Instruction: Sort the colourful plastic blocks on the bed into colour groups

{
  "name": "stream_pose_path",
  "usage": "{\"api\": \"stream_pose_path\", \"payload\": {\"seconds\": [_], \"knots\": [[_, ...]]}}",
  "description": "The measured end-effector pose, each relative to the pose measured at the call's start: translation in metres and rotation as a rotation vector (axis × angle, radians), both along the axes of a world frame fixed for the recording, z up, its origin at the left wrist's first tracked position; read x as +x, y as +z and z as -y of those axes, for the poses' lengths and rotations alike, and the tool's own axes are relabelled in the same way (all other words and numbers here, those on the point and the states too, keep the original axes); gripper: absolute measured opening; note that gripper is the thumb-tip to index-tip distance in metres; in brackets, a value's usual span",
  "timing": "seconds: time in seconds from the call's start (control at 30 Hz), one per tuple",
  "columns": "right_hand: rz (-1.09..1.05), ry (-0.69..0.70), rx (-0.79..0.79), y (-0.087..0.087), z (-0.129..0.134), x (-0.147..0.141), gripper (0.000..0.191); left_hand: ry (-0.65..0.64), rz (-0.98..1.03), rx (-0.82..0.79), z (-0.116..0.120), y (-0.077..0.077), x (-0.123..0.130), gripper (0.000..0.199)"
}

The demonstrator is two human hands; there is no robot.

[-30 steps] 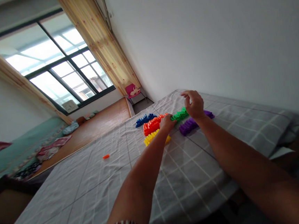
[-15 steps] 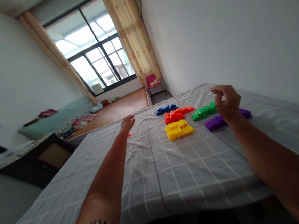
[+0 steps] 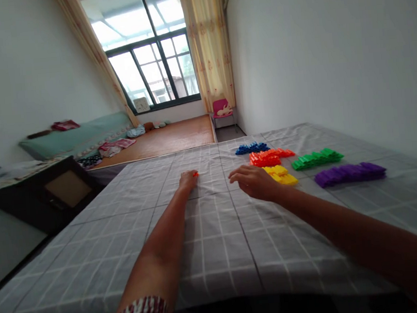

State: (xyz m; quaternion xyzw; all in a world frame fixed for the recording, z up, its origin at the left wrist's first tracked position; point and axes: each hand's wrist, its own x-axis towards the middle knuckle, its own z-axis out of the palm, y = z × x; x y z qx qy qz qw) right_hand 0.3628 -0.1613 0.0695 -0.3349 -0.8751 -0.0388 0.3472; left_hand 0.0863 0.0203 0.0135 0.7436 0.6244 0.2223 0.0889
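My left hand rests low over the tablecloth, its fingers closed at a small orange plastic piece whose shape is mostly hidden. To its right, my right hand hovers with bent fingers slightly apart and nothing visible in them. It partly covers a stack of yellow plastic pieces. Behind the yellow ones lie orange-red pieces, and farther back a blue group. Green pieces and purple pieces form rows on the right.
A grey checked cloth covers the table. Beyond its far edge is a bed platform with clothes on it. A dark cabinet stands left, a pink chair near the window, and a white wall runs along the right.
My right hand has come left from above the green and purple pieces to near the yellow stack. My left hand is now at the small orange piece. The view has turned slightly.
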Motion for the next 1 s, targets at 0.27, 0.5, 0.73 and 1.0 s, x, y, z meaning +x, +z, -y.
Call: {"api": "stream_pose_path", "payload": {"seconds": [0.27,0.5,0.73,1.0], "knots": [[-0.211,-0.269,-0.236,-0.026,-0.079,-0.042,0.032,-0.571,0.383,-0.091,0.017,0.005,0.033,0.028],[-0.12,-0.3,-0.366,-0.018,-0.094,-0.034,0.015,-0.556,0.653,-0.103,0.027,0.002,0.056,0.027],[0.072,-0.671,-0.214,0.007,-0.103,0.036,0.016,-0.471,0.545,-0.046,0.029,-0.012,0.058,0.023],[0.339,-0.991,-0.202,-0.009,-0.105,0.088,0.019,-0.432,0.385,-0.045,0.031,-0.013,0.054,0.024]]}}
